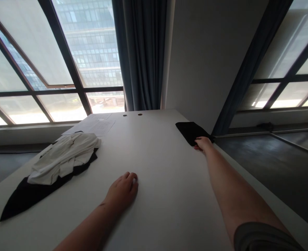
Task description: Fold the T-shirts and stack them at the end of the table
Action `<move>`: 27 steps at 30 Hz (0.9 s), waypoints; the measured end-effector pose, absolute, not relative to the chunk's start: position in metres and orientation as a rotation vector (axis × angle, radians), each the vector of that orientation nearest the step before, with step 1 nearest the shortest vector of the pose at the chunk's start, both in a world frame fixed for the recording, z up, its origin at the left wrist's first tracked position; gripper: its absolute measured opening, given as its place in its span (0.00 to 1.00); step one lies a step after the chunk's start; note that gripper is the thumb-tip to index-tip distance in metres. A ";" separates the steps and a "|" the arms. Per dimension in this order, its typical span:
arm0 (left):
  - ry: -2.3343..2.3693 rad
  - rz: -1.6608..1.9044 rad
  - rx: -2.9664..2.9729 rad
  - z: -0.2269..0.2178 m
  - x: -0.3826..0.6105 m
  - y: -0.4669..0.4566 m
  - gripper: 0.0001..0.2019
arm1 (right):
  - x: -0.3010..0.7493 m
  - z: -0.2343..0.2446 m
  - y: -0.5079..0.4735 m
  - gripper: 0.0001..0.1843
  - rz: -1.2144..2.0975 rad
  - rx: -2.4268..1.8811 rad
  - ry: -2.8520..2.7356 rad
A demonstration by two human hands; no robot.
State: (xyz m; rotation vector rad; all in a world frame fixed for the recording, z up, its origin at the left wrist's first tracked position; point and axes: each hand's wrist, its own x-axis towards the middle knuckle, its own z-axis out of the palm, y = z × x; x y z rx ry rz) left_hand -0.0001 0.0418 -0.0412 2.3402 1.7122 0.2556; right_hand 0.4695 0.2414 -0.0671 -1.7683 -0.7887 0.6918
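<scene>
My right hand (203,143) reaches to the table's right side. Its fingers are closed on the near edge of a flat, dark folded cloth (189,130), whose exact kind I cannot make out. My left hand (124,189) rests on the white tabletop (154,164) nearer to me, fingers curled in loosely, with nothing visible in it. To its left lies a crumpled pile of fabric: a white cloth (65,157) on top of a black cloth (36,195), which sticks out toward me in a point.
Printed paper sheets (99,125) lie at the table's far left, partly behind the pile. Two round cable holes (140,114) sit near the far edge. Beyond stand a dark curtain (143,55), a grey pillar (208,62) and windows (96,45).
</scene>
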 end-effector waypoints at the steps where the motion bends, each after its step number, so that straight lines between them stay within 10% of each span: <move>1: 1.721 0.251 2.334 -0.041 0.001 0.043 0.12 | 0.472 -0.068 0.252 0.23 0.691 -1.763 -0.798; 27: 1.724 0.275 2.318 -0.039 0.002 0.046 0.10 | 0.461 -0.066 0.246 0.25 0.145 -2.323 -1.256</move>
